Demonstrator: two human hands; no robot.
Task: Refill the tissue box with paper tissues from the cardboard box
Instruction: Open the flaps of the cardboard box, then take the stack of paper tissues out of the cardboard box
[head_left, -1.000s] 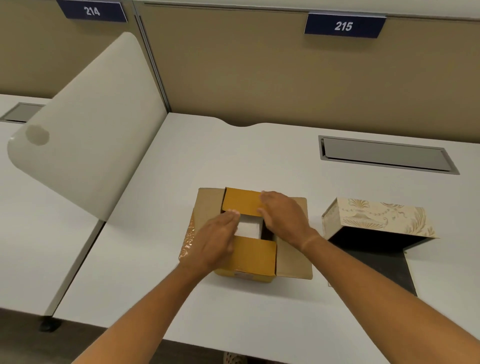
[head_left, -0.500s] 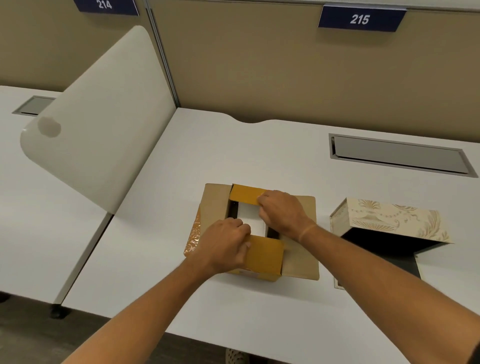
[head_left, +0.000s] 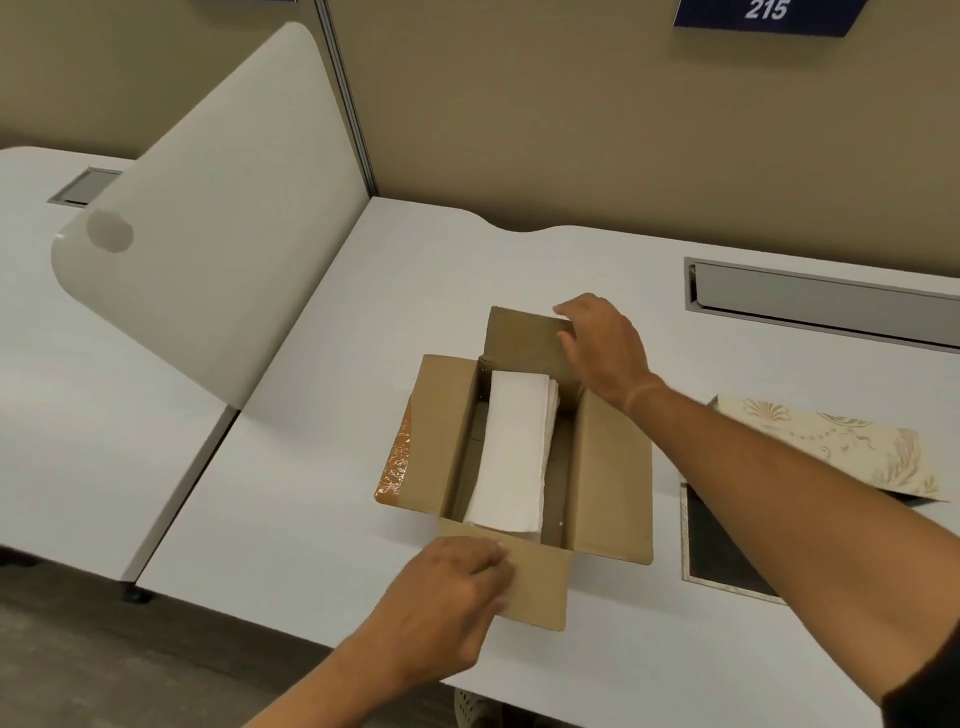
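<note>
A brown cardboard box (head_left: 613, 467) stands open in the middle of the white desk, all its flaps folded outward. Inside lies a white stack of paper tissues (head_left: 511, 452), lengthwise. My left hand (head_left: 441, 597) presses on the near flap, fingers curled over it. My right hand (head_left: 602, 345) holds the far flap back. To the right lies the cream, ornamented tissue box (head_left: 831, 447), tipped with its dark open underside (head_left: 722, 551) showing; my right forearm covers part of it.
A curved white divider panel (head_left: 208, 208) stands left of the box between two desks. A grey cable tray slot (head_left: 831, 301) runs along the back right. The beige partition wall (head_left: 519, 119) closes the far side. The desk's front edge is close below my left hand.
The two yellow-brown inner flaps, nearly shut a second ago, have been pulled apart. My left hand moved toward me with the near flap, my right hand moved away with the far one, exposing the tissues.
</note>
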